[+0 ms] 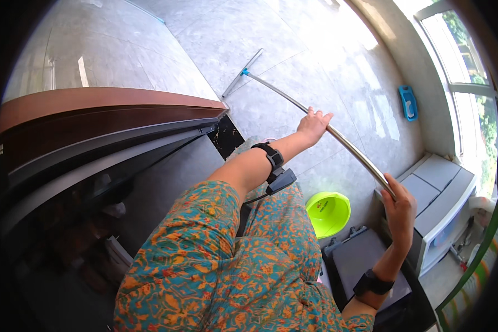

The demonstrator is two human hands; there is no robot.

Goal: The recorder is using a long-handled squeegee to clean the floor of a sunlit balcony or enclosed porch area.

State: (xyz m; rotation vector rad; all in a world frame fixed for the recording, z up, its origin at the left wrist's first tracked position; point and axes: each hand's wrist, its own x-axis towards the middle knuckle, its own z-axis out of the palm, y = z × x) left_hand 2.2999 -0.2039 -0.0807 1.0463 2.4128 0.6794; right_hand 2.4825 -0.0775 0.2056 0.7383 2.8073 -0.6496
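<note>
A long silver metal pole (293, 101) runs from the lower right up to a flat floor-wiper head (242, 73) resting on the grey tiled floor (216, 39). My left hand (314, 125) grips the pole at its middle, arm stretched forward with a black wrist device (273, 160). My right hand (398, 206) holds the near end of the pole, and it wears a black wristband (373, 284) too. I wear a patterned orange and teal garment (221, 265).
A dark brown curved counter (94, 110) fills the left side. A lime green basin (327, 212) sits on the floor below the pole. A grey cabinet (442, 193) stands at right beneath a window (465, 61). A blue scrubber (408, 103) lies by the wall.
</note>
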